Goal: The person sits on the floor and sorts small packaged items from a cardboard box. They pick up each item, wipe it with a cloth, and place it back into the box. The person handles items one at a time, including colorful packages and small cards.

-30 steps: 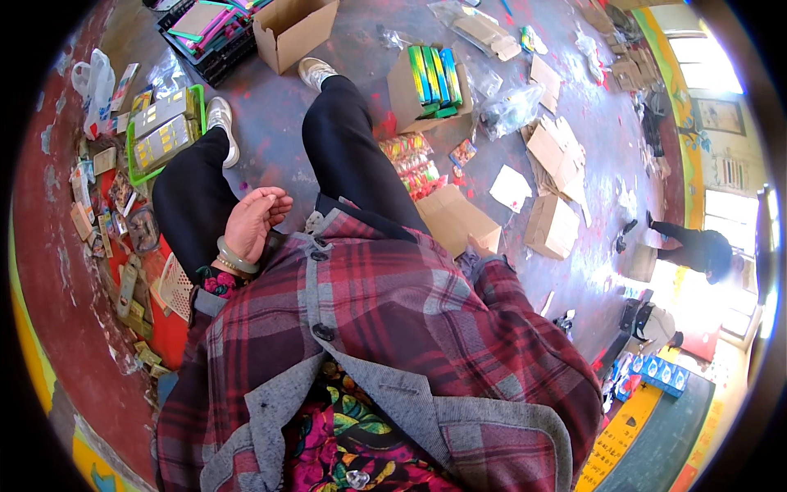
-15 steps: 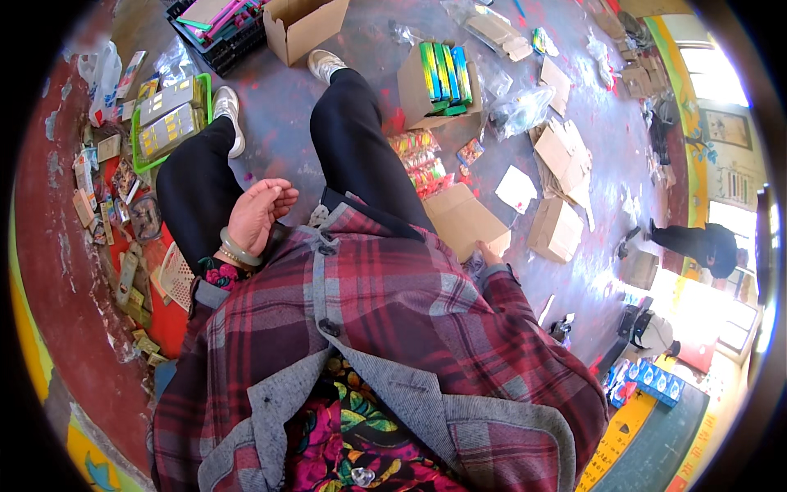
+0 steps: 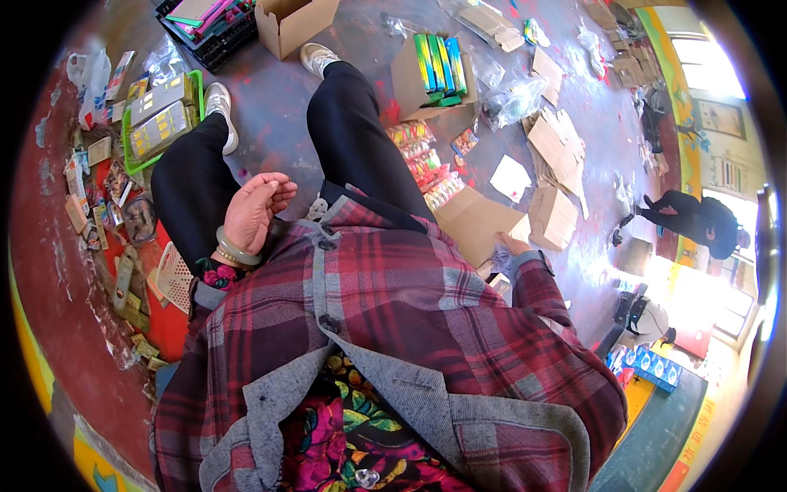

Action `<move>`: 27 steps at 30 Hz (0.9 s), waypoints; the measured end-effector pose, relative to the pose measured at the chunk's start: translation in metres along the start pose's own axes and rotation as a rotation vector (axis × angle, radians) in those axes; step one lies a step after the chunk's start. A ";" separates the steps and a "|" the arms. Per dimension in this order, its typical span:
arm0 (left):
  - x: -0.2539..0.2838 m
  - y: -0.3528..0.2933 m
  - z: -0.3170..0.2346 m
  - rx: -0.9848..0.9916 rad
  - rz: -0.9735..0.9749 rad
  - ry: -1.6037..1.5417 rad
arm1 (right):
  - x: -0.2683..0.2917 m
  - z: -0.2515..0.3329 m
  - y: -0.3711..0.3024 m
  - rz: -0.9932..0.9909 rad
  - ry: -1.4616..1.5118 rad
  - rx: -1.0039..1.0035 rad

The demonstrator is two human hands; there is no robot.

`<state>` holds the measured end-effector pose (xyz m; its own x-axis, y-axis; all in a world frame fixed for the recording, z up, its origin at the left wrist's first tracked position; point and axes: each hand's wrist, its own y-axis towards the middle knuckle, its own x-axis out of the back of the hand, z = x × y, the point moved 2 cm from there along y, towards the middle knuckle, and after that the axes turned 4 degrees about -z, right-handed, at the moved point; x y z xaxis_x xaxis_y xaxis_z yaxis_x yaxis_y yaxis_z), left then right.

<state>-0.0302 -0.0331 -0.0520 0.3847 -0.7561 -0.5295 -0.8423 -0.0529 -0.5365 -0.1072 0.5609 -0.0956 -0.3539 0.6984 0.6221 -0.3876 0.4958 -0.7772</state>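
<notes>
My left hand [image 3: 257, 209], with a pale bangle at its wrist, hovers above my lap. Its fingers are curled in together, and nothing shows in them. On my right, my right hand [image 3: 514, 244] is closed on the edge of an open cardboard box [image 3: 471, 220]. My sleeve and coat hide part of that box, and its inside is mostly out of sight. Crinkled clear plastic lies by the right hand. Beyond the box are packets in red and yellow wrapping [image 3: 418, 160].
A carton of green, yellow and blue boxes [image 3: 433, 78] stands ahead. A green basket [image 3: 134, 160] and a black crate [image 3: 213, 51] stand ahead left. Flattened cardboard [image 3: 557, 148] and a small carton [image 3: 552, 217] lie right. Another person [image 3: 697, 221] is at far right.
My right hand has moved slightly right and pulled the cardboard box along with it. The left hand has barely moved. The person at far right has shifted posture.
</notes>
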 end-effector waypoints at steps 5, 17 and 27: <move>-0.001 0.000 -0.003 -0.008 0.027 -0.018 | 0.047 0.003 0.012 -0.055 -0.176 0.083; 0.005 0.001 -0.001 -0.018 0.023 -0.020 | 0.057 0.033 0.038 -0.070 -0.276 0.055; 0.001 -0.001 -0.003 -0.024 0.021 -0.008 | 0.121 0.078 0.002 -0.059 -0.450 0.155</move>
<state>-0.0301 -0.0355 -0.0497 0.3700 -0.7520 -0.5455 -0.8588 -0.0529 -0.5095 -0.2173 0.6062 -0.0140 -0.6475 0.3620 0.6706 -0.5283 0.4211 -0.7373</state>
